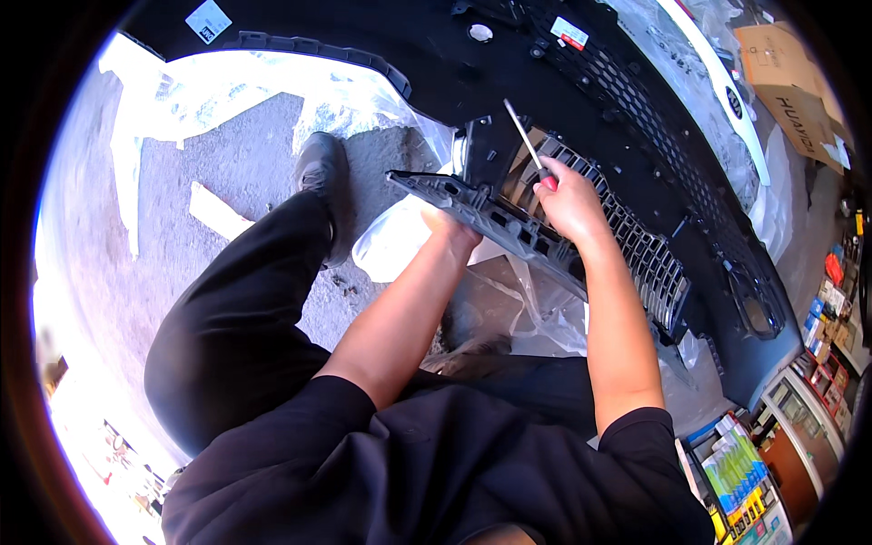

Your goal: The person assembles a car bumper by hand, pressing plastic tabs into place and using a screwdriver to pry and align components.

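Note:
My right hand (pixel 575 205) is closed around the red handle of a screwdriver (pixel 521 130), whose long metal shaft points up and left over the bumper. Beneath that hand lies a car grille (pixel 640 247) with silver-edged mesh, tilted against the inner side of a large black car bumper (pixel 581 118). My left hand (pixel 451 229) supports the grille's near edge from below; its fingers are mostly hidden behind the dark frame.
Plastic wrapping (pixel 545 318) lies under and around the parts. A cardboard box (pixel 788 91) and a white curved trim piece (pixel 718 73) are at the far right. Shelved goods (pixel 740 468) stand at lower right. My shoe (pixel 323 173) rests on the grey floor.

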Tool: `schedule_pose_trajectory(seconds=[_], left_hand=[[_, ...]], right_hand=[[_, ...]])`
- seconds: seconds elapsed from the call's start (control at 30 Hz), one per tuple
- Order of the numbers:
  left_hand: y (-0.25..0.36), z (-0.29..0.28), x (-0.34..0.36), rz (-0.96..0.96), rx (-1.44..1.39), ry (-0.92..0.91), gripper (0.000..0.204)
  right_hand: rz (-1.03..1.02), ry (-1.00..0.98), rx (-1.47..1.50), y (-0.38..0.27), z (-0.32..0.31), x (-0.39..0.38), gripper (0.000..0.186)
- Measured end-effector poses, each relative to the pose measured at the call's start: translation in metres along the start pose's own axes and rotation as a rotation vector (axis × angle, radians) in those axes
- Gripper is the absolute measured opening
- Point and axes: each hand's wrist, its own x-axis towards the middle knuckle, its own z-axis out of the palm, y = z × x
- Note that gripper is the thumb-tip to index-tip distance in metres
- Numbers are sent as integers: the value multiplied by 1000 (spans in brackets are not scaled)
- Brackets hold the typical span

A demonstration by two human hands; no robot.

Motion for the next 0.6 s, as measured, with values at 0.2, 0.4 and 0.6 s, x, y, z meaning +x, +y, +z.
schedule_pose_trajectory(seconds=[0.2, 0.4, 0.6], left_hand=[[-1, 19, 1, -81, 29, -144, 81], [3, -7, 20, -109, 20, -284, 86], [1, 13, -1, -101, 77, -238, 88]], right_hand=[[-135, -170, 127, 17, -67, -38, 48], [-257, -263, -290, -11, -130, -81, 36], [-598, -131, -520, -24, -118, -88, 20]])
